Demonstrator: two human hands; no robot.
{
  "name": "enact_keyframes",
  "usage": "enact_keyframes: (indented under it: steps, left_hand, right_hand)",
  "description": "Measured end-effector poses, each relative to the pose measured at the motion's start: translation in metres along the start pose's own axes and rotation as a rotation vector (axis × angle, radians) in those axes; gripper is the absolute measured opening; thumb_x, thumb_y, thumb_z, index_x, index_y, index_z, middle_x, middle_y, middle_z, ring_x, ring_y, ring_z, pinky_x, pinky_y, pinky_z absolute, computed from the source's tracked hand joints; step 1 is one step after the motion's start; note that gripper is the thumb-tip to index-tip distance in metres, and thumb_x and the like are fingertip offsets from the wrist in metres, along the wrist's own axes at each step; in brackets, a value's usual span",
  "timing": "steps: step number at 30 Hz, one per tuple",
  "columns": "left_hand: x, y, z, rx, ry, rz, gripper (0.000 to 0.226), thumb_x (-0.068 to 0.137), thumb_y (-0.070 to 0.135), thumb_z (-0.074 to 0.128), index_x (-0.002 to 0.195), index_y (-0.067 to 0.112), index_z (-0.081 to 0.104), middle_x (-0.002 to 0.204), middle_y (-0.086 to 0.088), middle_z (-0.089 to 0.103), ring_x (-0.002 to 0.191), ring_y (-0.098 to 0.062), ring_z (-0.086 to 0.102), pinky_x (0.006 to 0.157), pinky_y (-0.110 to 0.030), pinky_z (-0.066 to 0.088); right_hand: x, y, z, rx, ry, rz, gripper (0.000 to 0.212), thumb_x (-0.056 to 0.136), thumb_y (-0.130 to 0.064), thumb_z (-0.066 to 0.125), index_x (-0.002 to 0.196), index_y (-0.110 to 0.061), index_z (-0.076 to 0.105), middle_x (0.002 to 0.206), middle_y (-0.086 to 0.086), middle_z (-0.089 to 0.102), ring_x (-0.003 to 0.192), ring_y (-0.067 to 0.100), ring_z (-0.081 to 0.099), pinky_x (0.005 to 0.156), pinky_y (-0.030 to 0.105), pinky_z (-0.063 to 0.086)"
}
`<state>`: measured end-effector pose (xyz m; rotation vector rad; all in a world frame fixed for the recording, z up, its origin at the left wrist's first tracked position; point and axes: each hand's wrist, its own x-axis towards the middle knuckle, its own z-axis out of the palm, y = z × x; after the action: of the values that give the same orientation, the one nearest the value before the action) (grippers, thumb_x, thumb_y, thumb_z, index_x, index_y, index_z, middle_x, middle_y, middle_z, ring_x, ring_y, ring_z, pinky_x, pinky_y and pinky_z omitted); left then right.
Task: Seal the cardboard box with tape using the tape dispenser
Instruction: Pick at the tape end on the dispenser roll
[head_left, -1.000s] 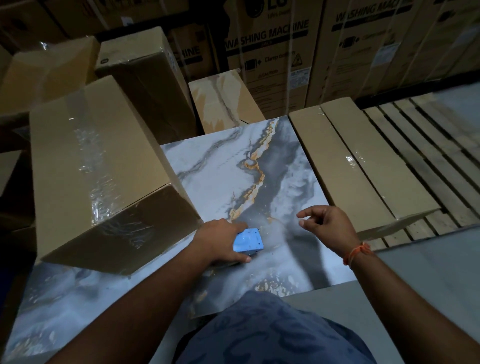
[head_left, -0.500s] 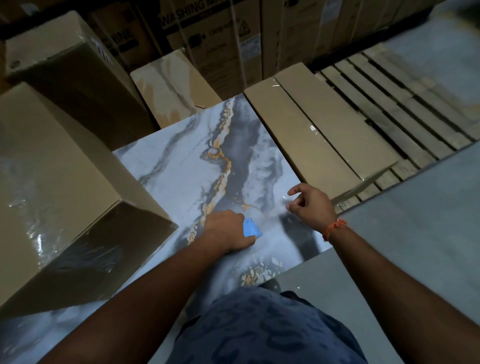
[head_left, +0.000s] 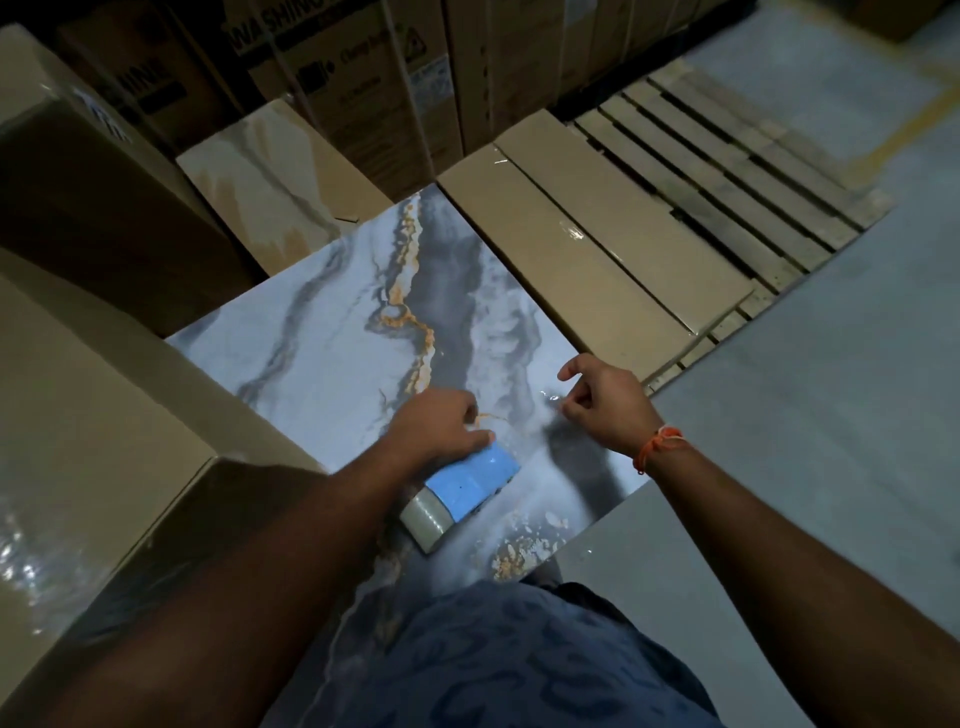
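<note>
My left hand grips the front of the blue tape dispenser, which lies on a marble-patterned surface; its clear tape roll points toward me. My right hand hovers just right of it, fingers curled and pinching a shiny bit of clear tape above the surface. A large cardboard box with glossy tape on it stands at my left, touching the marble surface. A flat taped cardboard box lies on the right.
A wooden pallet sits beyond the flat box, with grey floor to the right. Tall printed appliance cartons form a wall at the back. Another brown box and a marbled slab stand at back left.
The dispenser has slid back toward me under my left hand, so its tape roll now shows. My right hand stays close beside it, and my view has tilted rightward.
</note>
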<state>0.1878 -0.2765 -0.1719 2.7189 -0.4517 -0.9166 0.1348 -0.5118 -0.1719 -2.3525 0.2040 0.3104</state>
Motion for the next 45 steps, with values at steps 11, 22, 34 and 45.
enact_keyframes:
  steps: [11, 22, 34, 45]
  left_hand:
    - [0.034, 0.008, 0.024, -0.929, -0.143, 0.269, 0.026, 0.084, 0.008, 0.08, 0.109, 0.009, 0.073, 0.095, -0.01, 0.072, 0.092, -0.014, 0.069, 0.094, -0.032, 0.057]
    - [0.043, 0.012, 0.03, -0.957, -0.115, 0.3, 0.003, 0.09, 0.012, 0.076, 0.09, 0.013, 0.073, 0.082, -0.006, 0.071, 0.076, -0.011, 0.065, 0.07, -0.021, 0.052]
    - [0.038, 0.01, 0.027, -0.912, -0.094, 0.335, 0.007, 0.093, 0.016, 0.072, 0.094, 0.009, 0.072, 0.088, -0.004, 0.076, 0.08, -0.006, 0.068, 0.072, -0.019, 0.05]
    - [0.029, 0.003, 0.028, -0.874, 0.073, 0.279, 0.034, 0.086, 0.015, 0.079, 0.115, 0.027, 0.065, 0.098, -0.001, 0.076, 0.089, -0.014, 0.074, 0.09, -0.037, 0.061]
  right_hand:
    - [-0.006, -0.013, 0.004, -0.007, 0.078, 0.01, 0.031, 0.077, -0.006, 0.067, 0.105, -0.017, 0.059, 0.072, -0.004, 0.071, 0.067, 0.014, 0.062, 0.068, 0.026, 0.045]
    - [-0.047, -0.016, 0.044, 0.362, 0.433, 0.226, 0.038, 0.078, -0.018, 0.079, 0.108, -0.02, 0.055, 0.111, -0.003, 0.062, 0.094, 0.012, 0.062, 0.078, 0.022, 0.052]
    - [-0.053, -0.03, 0.091, 0.664, 0.624, 0.361, 0.025, 0.086, -0.011, 0.071, 0.103, -0.017, 0.053, 0.084, -0.002, 0.075, 0.078, 0.005, 0.07, 0.073, 0.014, 0.051]
    - [-0.049, -0.028, 0.095, 0.646, 0.678, 0.319, 0.019, 0.084, -0.009, 0.072, 0.09, -0.015, 0.056, 0.081, 0.005, 0.069, 0.078, 0.017, 0.068, 0.069, 0.02, 0.053]
